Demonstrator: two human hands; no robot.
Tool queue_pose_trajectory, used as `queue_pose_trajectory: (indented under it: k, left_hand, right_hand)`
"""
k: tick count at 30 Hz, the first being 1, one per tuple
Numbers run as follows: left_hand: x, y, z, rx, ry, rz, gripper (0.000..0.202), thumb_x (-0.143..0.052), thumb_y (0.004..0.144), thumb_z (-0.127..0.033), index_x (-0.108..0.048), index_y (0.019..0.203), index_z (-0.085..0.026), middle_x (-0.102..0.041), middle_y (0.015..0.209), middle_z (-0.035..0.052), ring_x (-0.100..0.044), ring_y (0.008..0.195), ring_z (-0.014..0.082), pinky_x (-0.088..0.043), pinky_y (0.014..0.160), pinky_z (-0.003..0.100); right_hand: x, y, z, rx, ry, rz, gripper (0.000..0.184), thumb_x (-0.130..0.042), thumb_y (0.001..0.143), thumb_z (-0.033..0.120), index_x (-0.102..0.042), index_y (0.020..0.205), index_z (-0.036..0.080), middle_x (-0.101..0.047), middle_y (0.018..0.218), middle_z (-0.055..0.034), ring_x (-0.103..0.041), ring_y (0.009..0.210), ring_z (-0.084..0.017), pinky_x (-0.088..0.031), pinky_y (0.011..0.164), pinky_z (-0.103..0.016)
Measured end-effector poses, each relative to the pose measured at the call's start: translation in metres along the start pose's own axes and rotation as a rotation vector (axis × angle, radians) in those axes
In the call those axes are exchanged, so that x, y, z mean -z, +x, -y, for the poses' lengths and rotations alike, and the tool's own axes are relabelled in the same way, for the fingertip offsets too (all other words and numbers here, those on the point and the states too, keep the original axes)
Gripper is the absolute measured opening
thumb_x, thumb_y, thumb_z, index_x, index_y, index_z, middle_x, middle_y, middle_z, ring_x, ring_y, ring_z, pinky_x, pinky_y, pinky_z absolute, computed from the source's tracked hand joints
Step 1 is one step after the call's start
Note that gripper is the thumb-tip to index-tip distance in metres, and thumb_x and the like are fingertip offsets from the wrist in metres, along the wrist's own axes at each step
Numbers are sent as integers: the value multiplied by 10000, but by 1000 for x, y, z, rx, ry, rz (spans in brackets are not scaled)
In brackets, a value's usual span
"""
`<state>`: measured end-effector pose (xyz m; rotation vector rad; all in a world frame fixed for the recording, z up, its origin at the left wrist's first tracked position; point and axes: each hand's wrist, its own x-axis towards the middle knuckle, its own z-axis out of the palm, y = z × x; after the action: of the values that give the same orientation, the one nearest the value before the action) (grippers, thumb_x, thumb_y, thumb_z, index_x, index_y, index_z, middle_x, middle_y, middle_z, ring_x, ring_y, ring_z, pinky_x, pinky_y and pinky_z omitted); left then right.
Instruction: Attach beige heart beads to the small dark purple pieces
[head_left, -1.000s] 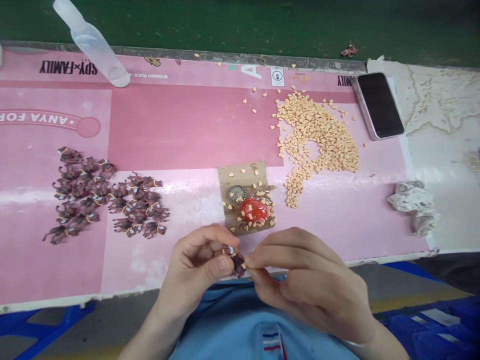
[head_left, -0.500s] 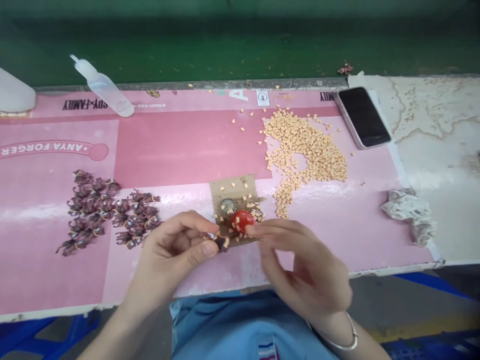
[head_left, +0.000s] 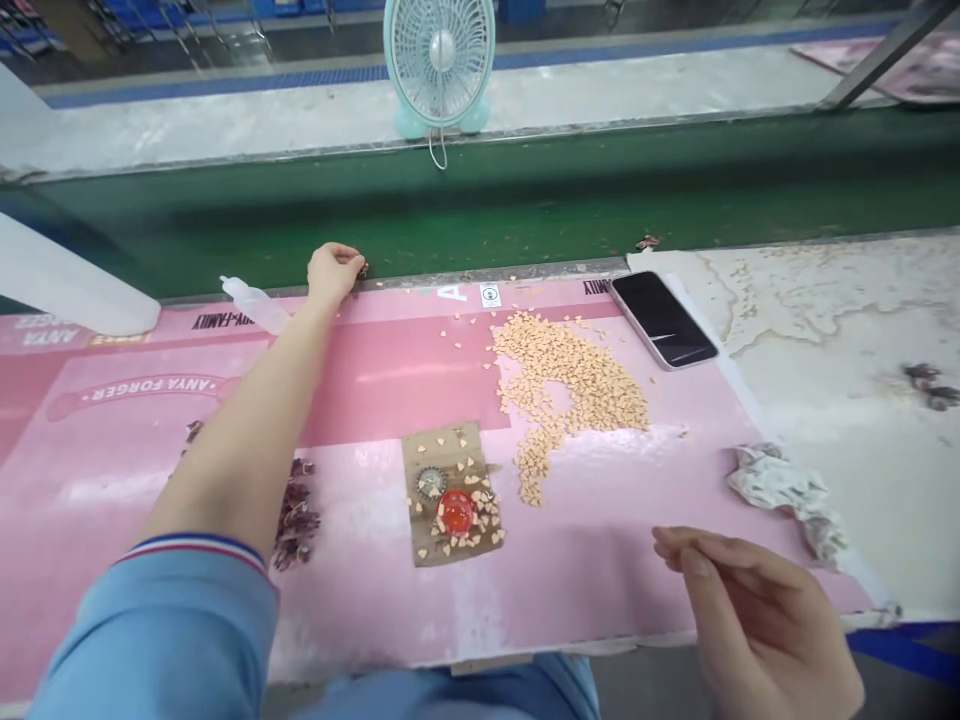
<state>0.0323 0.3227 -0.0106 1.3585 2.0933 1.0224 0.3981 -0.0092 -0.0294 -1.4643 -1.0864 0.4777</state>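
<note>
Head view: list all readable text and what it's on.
"SPY×FAMILY": upside down, far edge of the pink printed sheet.
"ANYA FORGER": upside down in a banner on the same sheet.
"MILY": end of a word, upside down, beside the phone; the rest is cut off.
"A": large white letter on the sheet.
Small white label: too small to read.
</note>
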Motion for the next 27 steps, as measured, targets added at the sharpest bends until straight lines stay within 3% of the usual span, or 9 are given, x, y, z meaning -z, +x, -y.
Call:
queue_pose_trajectory:
  k: [2,7,11,13,15,18,20,23,27]
  left_hand:
    - [4,6,1,7,82,33,319,-710,980,-361,-665,1219,-154,-683,1257,98,-683,1112,244,-608,962,466]
    - [41,-22,-7,-46,201,121,237,-662,934,-172,-731,1161,-157,-704,1272,124,-672,1049,253,-566,927,397]
    - [96,-88,2,-175,278,283,173,-714,867,-255,-791,1016,-213,-753,1160,73,-650,1087,276,-492,1046,402]
    - [123,-128,19,-320,414,450,218,-725,853,-424,-797,944,-239,-766,1046,74,-637,1072,315,-465,1077,478]
    - [141,-168,43,-398,504,448,331,-684,854,-575,-790,904,-266,-766,961,83,-620,1038,344,-481,1026,511]
    - [149,-214,75,-445,509,389,423,-577,914,-680,-774,915,-306,-783,981,74,-637,982,333,-496,948,478]
    - [147,-231,87,-502,533,366,428,-504,965,-651,-762,922,-313,-794,980,69,-664,934,325,-497,917,463]
    - [144,-240,88,-580,621,364,377,-419,1004,-447,-754,949,-283,-802,977,96,-687,894,346,-503,872,477]
    - [146,-234,77,-629,865,489,356,-391,833,-134,-723,898,-245,-789,927,122,-718,869,352,-522,778,466]
  right_hand:
    - [6,-4,-2,-82,-30,-71,196,-872,823,324,-718,872,214,-783,789,-47,-778,687,-252,-690,655,-402]
    - [5,-3,-4,-169,-53,-111,257,-895,802,408,-719,856,229,-775,805,-43,-763,692,-265,-675,692,-446]
    - [-11,4,7,-170,-43,-42,287,-895,808,429,-697,874,233,-770,789,-34,-758,673,-259,-671,684,-452]
    - [-20,7,12,-132,-15,31,289,-895,811,416,-688,882,227,-777,784,-39,-756,652,-253,-672,672,-447]
    - [-27,9,12,-70,22,110,262,-877,831,383,-678,897,226,-783,782,-40,-754,631,-246,-672,653,-441]
    - [-33,15,6,62,23,190,195,-827,872,326,-678,953,229,-789,803,-30,-763,652,-235,-665,638,-413]
    - [-35,21,1,191,-115,260,138,-764,918,311,-695,1006,231,-794,856,-34,-771,712,-223,-657,659,-386]
    - [-33,32,-6,414,-387,453,101,-644,994,303,-701,1046,238,-792,917,-44,-759,755,-204,-631,647,-339]
    - [-32,37,-10,522,-510,572,101,-575,1034,272,-664,1061,232,-773,902,-45,-748,769,-210,-616,657,-338]
